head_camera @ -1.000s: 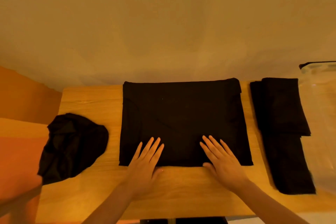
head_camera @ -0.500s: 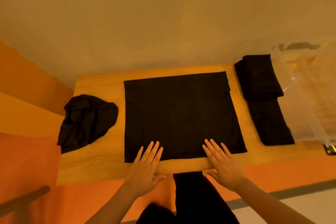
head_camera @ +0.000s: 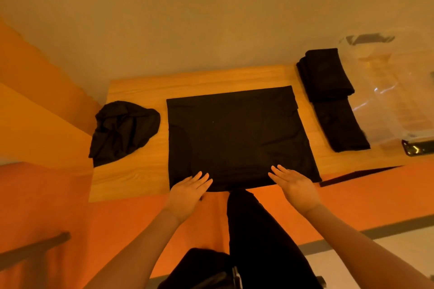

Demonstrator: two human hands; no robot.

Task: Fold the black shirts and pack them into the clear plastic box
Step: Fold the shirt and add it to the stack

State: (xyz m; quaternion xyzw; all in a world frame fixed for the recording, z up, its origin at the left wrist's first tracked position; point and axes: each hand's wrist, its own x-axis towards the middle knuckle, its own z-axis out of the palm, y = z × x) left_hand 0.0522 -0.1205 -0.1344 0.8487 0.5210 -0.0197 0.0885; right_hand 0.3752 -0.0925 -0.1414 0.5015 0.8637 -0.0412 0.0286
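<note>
A black shirt (head_camera: 237, 136) lies flat as a folded rectangle in the middle of the wooden table (head_camera: 131, 178). My left hand (head_camera: 187, 192) lies flat, fingers straight, on the shirt's near left edge. My right hand (head_camera: 293, 185) lies flat the same way on the near right edge. A crumpled black shirt (head_camera: 122, 129) sits at the table's left end. Two folded black shirts (head_camera: 331, 98) lie in a stack at the right. The clear plastic box (head_camera: 394, 91) stands just right of that stack.
A plain wall rises behind the table. Orange floor surrounds the table's near and left sides. My black-clothed legs (head_camera: 256, 241) stand at the near edge, below the flat shirt. A dark latch (head_camera: 415, 148) shows at the box's near corner.
The view has pulled back and tilted down, so the table looks smaller and farther. Both hands have slid toward me, from the shirt's lower part to its near edge.
</note>
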